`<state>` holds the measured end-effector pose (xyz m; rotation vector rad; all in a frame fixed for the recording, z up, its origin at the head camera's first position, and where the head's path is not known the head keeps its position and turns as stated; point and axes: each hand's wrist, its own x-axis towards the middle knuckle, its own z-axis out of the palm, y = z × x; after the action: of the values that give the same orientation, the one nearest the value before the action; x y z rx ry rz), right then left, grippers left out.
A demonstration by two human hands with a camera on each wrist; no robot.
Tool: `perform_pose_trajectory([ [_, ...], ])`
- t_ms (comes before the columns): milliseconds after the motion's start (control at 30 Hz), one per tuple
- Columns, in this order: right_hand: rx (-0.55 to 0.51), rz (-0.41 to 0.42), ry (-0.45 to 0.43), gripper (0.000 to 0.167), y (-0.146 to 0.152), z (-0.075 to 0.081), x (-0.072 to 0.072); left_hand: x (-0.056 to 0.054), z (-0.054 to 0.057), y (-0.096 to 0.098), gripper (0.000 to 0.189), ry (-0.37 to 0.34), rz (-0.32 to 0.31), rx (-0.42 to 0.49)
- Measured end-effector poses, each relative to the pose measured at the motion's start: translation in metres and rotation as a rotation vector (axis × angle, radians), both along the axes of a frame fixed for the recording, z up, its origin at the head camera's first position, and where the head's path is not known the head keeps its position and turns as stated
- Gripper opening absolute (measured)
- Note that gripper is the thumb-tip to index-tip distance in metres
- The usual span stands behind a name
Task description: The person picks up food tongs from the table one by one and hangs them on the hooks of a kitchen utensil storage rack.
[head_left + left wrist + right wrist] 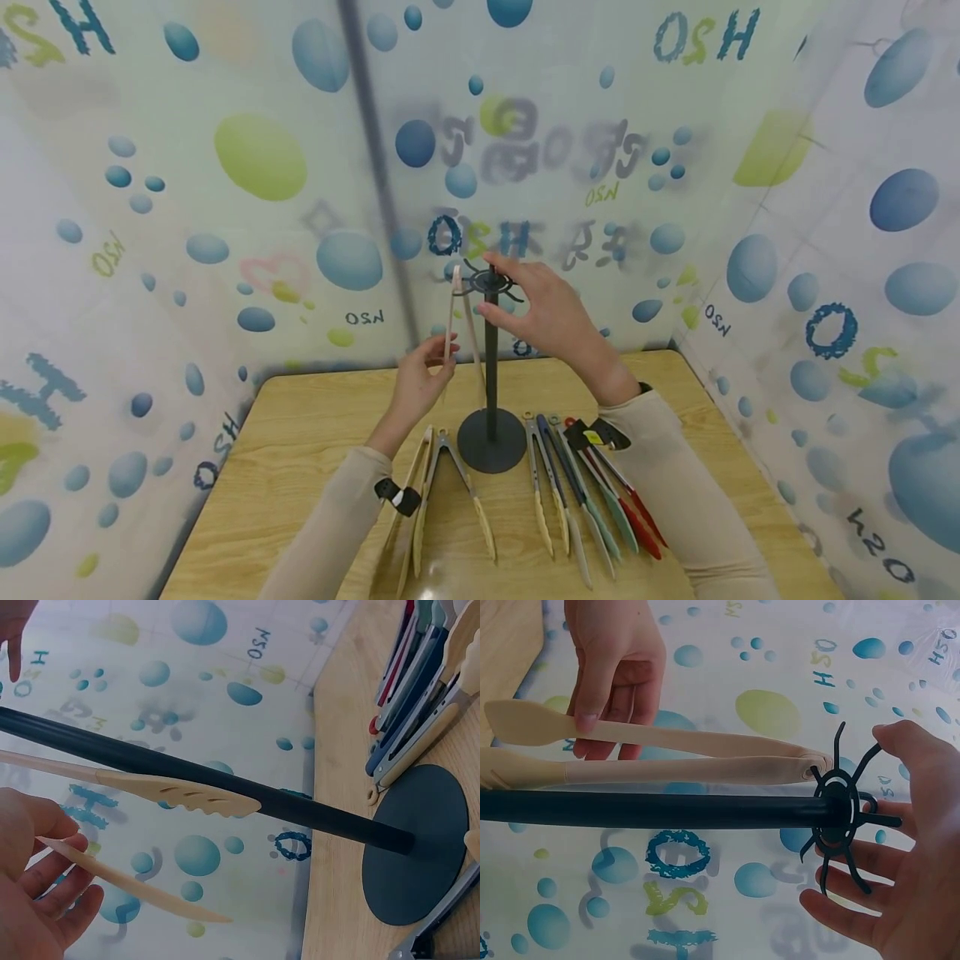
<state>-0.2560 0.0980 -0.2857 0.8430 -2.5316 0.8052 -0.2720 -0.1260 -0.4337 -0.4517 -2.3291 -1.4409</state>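
Note:
A black stand [491, 358] with a ring of curved hooks [838, 810] at its top rises from a round base [420, 847]. Beige tongs [690, 769] hang down beside the post, their hinge end against one hook; whether the hook passes through the loop I cannot tell. My left hand [422, 375] pinches one arm of these tongs between thumb and fingers, and the arms stand spread apart. Around the hook ring, my right hand [551, 312] has its thumb on one side and fingers on the other, with one fingertip touching a hook end.
On the wooden table [300, 433] lie several more tongs: beige-tipped tongs [450, 475] left of the base, and blue, green and red tongs [630, 500] to its right. A patterned curtain [345, 167] encloses the table behind and at both sides.

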Motion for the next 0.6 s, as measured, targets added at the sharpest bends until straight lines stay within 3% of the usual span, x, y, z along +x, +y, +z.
perform_pose_trajectory([
  [400, 0.008, 0.005, -0.008, 0.069, 0.001, 0.000, -0.001, 0.023, 0.007, -0.020, 0.055, -0.088, 0.008, -0.099],
  [600, 0.006, 0.005, -0.027, 0.070, 0.001, 0.001, 0.000, 0.038, -0.004, -0.033, 0.051, -0.131, 0.084, -0.164],
])
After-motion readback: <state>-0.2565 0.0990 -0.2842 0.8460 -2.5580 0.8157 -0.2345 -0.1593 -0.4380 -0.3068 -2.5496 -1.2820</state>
